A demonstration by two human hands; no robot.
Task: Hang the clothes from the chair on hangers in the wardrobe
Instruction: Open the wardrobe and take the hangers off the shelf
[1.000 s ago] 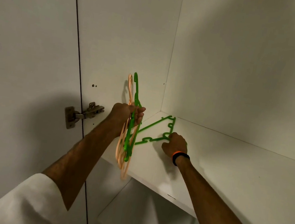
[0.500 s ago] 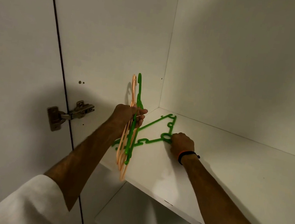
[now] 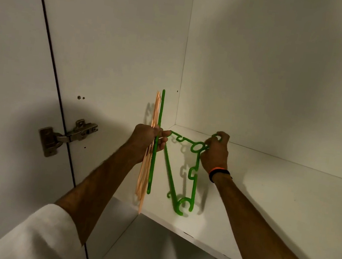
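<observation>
A: What is seen nearest?

B: Two white sleeves [image 3: 36,235] are seen at the bottom edge, with bare forearms reaching up into the wardrobe [image 3: 282,79]. A lower shelf [image 3: 148,255] is seen beneath the arms.

A: And what is held on the left?

B: A bundle of hangers [image 3: 146,169] is gripped by the left hand [image 3: 145,140], the fingers curled round it. The bundle is held upright and edge-on, orange ones on the left and one green one on the right. Its lower end hangs past the front edge of the shelf [image 3: 276,199].

A: And on the right?

B: A green hanger [image 3: 196,172] is gripped at its hook end by the right hand [image 3: 215,153], fingers curled round the hook. It is lifted at that end, while its far corner rests on the shelf near the front edge. One arm of it reaches across to the left hand's fingertips; whether it is touched there cannot be told. A dark band [image 3: 219,173] with an orange edge is worn on the right wrist.

A: What lies further off?

B: A metal hinge [image 3: 66,134] is fixed at the left, between the door [image 3: 7,84] and the side wall
</observation>
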